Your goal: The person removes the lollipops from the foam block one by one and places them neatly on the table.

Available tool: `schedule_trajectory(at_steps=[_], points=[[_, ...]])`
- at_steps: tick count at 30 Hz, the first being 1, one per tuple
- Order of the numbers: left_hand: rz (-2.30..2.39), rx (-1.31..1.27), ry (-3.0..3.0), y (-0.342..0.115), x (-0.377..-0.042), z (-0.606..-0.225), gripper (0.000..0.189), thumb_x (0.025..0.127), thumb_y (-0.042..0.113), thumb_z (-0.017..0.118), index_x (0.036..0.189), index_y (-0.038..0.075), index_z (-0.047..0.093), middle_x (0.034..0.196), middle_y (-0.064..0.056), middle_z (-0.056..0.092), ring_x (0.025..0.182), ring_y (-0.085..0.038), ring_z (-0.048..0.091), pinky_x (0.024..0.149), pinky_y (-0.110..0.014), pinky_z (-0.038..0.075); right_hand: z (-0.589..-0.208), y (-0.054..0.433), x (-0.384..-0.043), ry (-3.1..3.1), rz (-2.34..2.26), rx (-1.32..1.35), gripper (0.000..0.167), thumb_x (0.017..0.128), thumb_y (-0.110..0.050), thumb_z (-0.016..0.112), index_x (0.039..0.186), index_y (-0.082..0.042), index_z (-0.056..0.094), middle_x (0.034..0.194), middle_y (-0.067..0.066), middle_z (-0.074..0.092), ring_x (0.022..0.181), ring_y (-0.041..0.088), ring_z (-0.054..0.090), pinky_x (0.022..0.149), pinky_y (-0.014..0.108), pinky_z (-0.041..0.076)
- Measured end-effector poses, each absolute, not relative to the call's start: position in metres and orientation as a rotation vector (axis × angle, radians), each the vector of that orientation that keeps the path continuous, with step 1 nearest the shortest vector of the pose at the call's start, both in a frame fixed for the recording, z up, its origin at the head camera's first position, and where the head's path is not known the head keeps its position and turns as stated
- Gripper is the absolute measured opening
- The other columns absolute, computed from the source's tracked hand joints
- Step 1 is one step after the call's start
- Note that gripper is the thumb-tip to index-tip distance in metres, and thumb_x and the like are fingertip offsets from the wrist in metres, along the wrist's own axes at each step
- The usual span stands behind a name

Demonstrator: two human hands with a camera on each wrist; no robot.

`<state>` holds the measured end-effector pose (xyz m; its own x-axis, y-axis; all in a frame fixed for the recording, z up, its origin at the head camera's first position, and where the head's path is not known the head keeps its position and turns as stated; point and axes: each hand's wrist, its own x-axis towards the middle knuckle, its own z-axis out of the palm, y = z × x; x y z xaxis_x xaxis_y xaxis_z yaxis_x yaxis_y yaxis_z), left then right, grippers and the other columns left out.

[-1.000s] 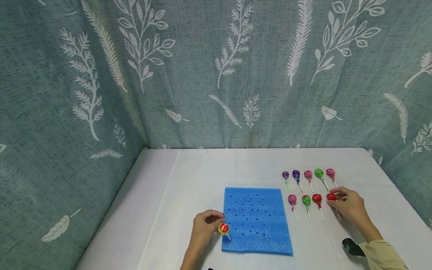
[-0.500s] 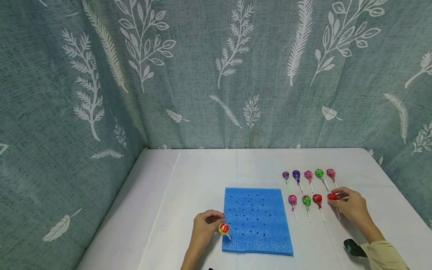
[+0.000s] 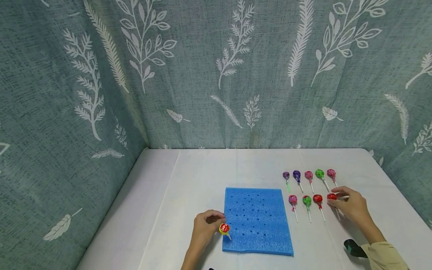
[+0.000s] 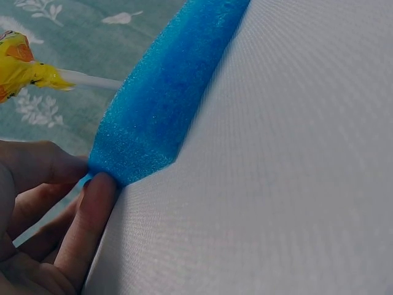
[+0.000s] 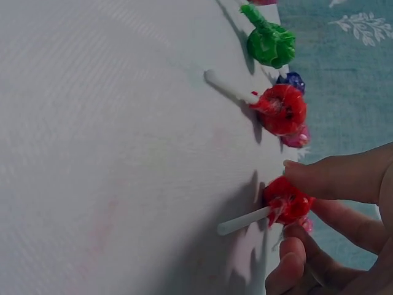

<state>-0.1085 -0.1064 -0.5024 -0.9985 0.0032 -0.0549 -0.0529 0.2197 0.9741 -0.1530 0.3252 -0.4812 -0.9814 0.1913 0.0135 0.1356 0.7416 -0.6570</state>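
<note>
At the left edge of a blue foam board (image 3: 256, 243), the thumb and fingertips of my left hand (image 3: 204, 228) pinch the edge. Just beside these fingers, a lollipop in a yellow and red wrapper (image 3: 224, 228) stands tilted with its white stick down at the board. In the left wrist view the yellow wrapper (image 4: 24, 70) is partly cut off. Over on the right, my right hand (image 3: 349, 204) pinches the head of a red lollipop (image 5: 285, 201) between thumb and fingers. Its white stick (image 5: 242, 221) points back over the table.
Left of the right hand lie pink, green (image 3: 307, 201) and red lollipops (image 3: 317, 199). A back row holds several more, from purple (image 3: 296, 175) to pink (image 3: 331, 173). Rows of small holes dot the foam. A dark object (image 3: 354, 248) sits by the right sleeve. A leaf-patterned curtain (image 3: 202, 93) hangs behind.
</note>
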Motion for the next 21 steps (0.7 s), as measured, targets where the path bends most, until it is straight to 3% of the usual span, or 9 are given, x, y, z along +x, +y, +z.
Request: schedule_trajectory(at_steps=[8,15,21], points=[[1.931,-0.051,2.412,-0.102,-0.1,-0.476,0.012,0.079,0.0,0.071,0.089,-0.006,0.069,0.084,-0.019,0.068,0.069,-0.013,0.061,0.054,-0.02,0.048,-0.473,0.316,-0.153,-2.809,1.037,-0.282,0.04,0.08,-0.012,0.073,0.112,0.005,0.058,0.105,0.03,0.058,0.084,0.034,0.053,0.058,0.03,0.042],[1.927,-0.058,2.447,-0.107,-0.112,-0.512,0.011,0.077,0.008,0.075,0.085,0.002,0.071,0.079,-0.007,0.068,0.07,-0.014,0.061,0.053,-0.021,0.048,-0.463,0.3,-0.15,-2.732,1.063,-0.178,0.036,0.08,-0.014,0.074,0.109,0.003,0.061,0.102,0.025,0.061,0.079,0.025,0.05,0.058,0.025,0.039],[1.929,-0.056,2.42,-0.104,-0.107,-0.496,0.01,0.078,0.003,0.072,0.086,-0.002,0.07,0.08,-0.011,0.068,0.07,-0.015,0.06,0.052,-0.022,0.048,-0.463,0.285,-0.15,-2.68,1.065,-0.078,0.033,0.08,-0.019,0.075,0.107,-0.005,0.062,0.101,0.016,0.061,0.073,0.016,0.049,0.056,0.032,0.045]])
